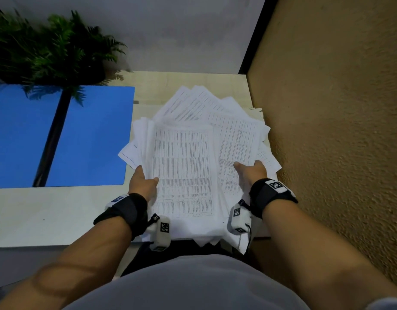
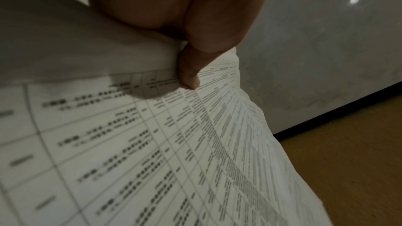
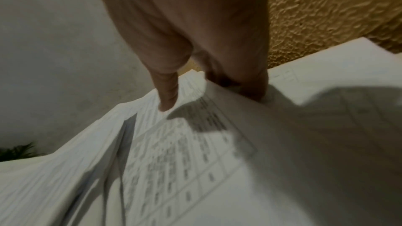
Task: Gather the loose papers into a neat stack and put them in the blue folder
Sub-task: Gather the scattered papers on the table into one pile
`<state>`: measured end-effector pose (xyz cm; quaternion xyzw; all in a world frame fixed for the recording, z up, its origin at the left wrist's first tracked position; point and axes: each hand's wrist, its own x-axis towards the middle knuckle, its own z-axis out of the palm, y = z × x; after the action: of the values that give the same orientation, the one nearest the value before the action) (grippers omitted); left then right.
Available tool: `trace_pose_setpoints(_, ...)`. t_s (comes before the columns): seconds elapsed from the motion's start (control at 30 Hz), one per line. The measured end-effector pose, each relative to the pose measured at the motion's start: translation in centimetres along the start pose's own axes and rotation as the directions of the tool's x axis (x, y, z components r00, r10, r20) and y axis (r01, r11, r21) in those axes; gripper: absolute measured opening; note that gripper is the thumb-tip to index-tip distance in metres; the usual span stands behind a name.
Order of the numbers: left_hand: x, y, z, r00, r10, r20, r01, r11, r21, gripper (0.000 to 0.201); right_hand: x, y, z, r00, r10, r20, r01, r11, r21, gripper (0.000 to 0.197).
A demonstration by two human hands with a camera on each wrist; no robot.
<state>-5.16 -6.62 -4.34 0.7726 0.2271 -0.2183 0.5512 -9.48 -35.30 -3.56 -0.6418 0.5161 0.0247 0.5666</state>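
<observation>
Papers, printed with tables, one fanned pile on the right part of the pale desk; far corners splay in several directions, near edges overhang the desk's front edge, right-hand sheets lie close against the textured ochre wall. Our left hand pinches the pile's left edge, thumb on top; our right hand grips the right side, thumb on top, fingers hidden beneath. We note the hands are apart, one at each side. Blue folder, lying open and flat, just left of the pile, not touching it. Fern overhangs the folder's far edge. Bare desk runs along the folder's near edge.
</observation>
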Motion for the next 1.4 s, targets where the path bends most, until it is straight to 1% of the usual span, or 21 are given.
trace_pose_setpoints(0.03,0.1,-0.2,0.1,1.000,-0.002,0.008,0.002,1.000,0.006,0.041,-0.1,0.0,0.0,0.998,-0.031,0.053,0.032,0.999,-0.036,0.043)
trace_pose_setpoints(0.1,0.3,-0.6,0.2,1.000,-0.015,0.027,0.014,0.999,0.032,0.040,-0.3,-0.4,-0.5,0.991,-0.107,0.085,0.125,0.959,-0.255,0.033)
trace_pose_setpoints(0.23,0.6,-0.8,0.1,0.999,-0.030,0.028,0.028,0.997,0.066,0.036,-1.0,-2.7,-2.7,0.957,-0.270,-0.103,0.146,0.760,-0.634,0.029)
trace_pose_setpoints(0.37,0.8,-0.8,0.1,0.999,-0.029,0.029,0.027,0.995,0.091,0.036,-3.9,-6.4,-5.9,0.893,-0.442,-0.086,0.326,0.766,-0.554,0.019)
trace_pose_setpoints(0.43,0.7,-0.8,0.2,0.999,-0.031,0.040,0.027,0.995,0.099,0.035,-5.7,-8.5,-7.6,0.811,-0.562,-0.163,0.343,0.682,-0.646,0.019)
trace_pose_setpoints(0.5,0.6,-0.6,0.3,0.998,-0.033,0.048,0.029,0.996,0.090,0.034,-7.5,-10.4,-8.9,0.702,-0.669,-0.243,0.377,0.639,-0.670,0.018)
trace_pose_setpoints(0.6,0.6,-0.7,0.2,0.997,-0.036,0.068,0.030,0.996,0.083,0.032,-9.5,-12.8,-10.5,0.478,-0.786,-0.392,0.529,0.614,-0.586,0.019)
trace_pose_setpoints(0.63,0.6,-0.8,0.2,0.996,-0.038,0.079,0.031,0.996,0.081,0.033,-9.9,-13.4,-10.6,0.426,-0.800,-0.423,0.601,0.600,-0.528,0.020)
trace_pose_setpoints(0.67,0.6,-0.9,0.2,0.995,-0.043,0.089,0.035,0.996,0.085,0.035,-9.9,-13.8,-10.6,0.402,-0.803,-0.439,0.666,0.586,-0.462,0.019)
trace_pose_setpoints(0.7,0.5,-0.8,0.3,0.994,-0.054,0.095,0.046,0.995,0.085,0.037,-10.2,-13.9,-10.2,0.405,-0.803,-0.438,0.715,0.577,-0.396,0.019)
trace_pose_setpoints(0.73,0.5,-0.8,0.3,0.993,-0.062,0.098,0.054,0.996,0.076,0.037,-10.2,-13.7,-9.5,0.445,-0.793,-0.416,0.741,0.587,-0.326,0.021)
trace_pose_setpoints(0.8,-0.2,-0.3,0.4,0.993,-0.066,0.097,0.061,0.997,0.046,0.037,-10.6,-12.5,-7.2,0.596,-0.739,-0.314,0.739,0.658,-0.146,0.030)
trace_pose_setpoints(0.87,-0.6,0.1,0.4,0.995,-0.052,0.089,0.049,0.998,0.032,0.042,-11.1,-10.1,-4.3,0.758,-0.636,-0.144,0.643,0.765,0.007,0.047)
trace_pose_setpoints(0.93,-0.9,0.7,0.3,0.996,-0.050,0.076,0.047,0.998,0.041,0.058,-10.2,-6.8,-1.6,0.850,-0.525,0.025,0.525,0.851,0.019,0.063)
trace_pose_setpoints(1.0,-0.6,1.1,0.4,0.993,-0.090,0.081,0.083,0.993,0.083,0.071,-8.5,-3.6,0.5,0.881,-0.457,0.122,0.467,0.882,-0.066,0.063)
trace_pose_setpoints(1.07,-0.2,1.3,0.5,0.984,-0.141,0.106,0.128,0.984,0.123,0.079,-7.1,-1.4,1.9,0.904,-0.405,0.134,0.424,0.889,-0.172,0.044)
trace_pose_setpoints(1.13,-0.4,1.8,0.3,0.989,-0.133,0.071,0.123,0.983,0.139,0.069,-5.7,-0.4,2.6,0.925,-0.362,0.114,0.380,0.883,-0.277,0.019)
trace_pose_setpoints(1.2,0.1,1.6,0.3,0.990,-0.135,0.035,0.129,0.980,0.150,0.065,-4.6,-0.5,2.4,0.933,-0.336,0.130,0.361,0.865,-0.350,0.020)
trace_pose_setpoints(1.23,-0.2,1.6,0.3,0.989,-0.135,0.063,0.123,0.979,0.165,0.071,-4.1,-0.5,2.3,0.927,-0.343,0.153,0.376,0.840,-0.392,0.023)
trace_pose_setpoints(1.33,-0.3,0.9,0.6,0.986,-0.103,0.130,0.098,0.994,0.040,0.090,-3.2,-0.8,2.1,0.891,-0.347,0.294,0.452,0.747,-0.487,0.021)
trace_pose_setpoints(1.4,-0.1,0.5,0.7,0.993,-0.026,0.113,0.015,0.995,0.103,0.071,-3.1,-0.7,2.5,0.857,-0.325,0.399,0.505,0.679,-0.533,0.025)
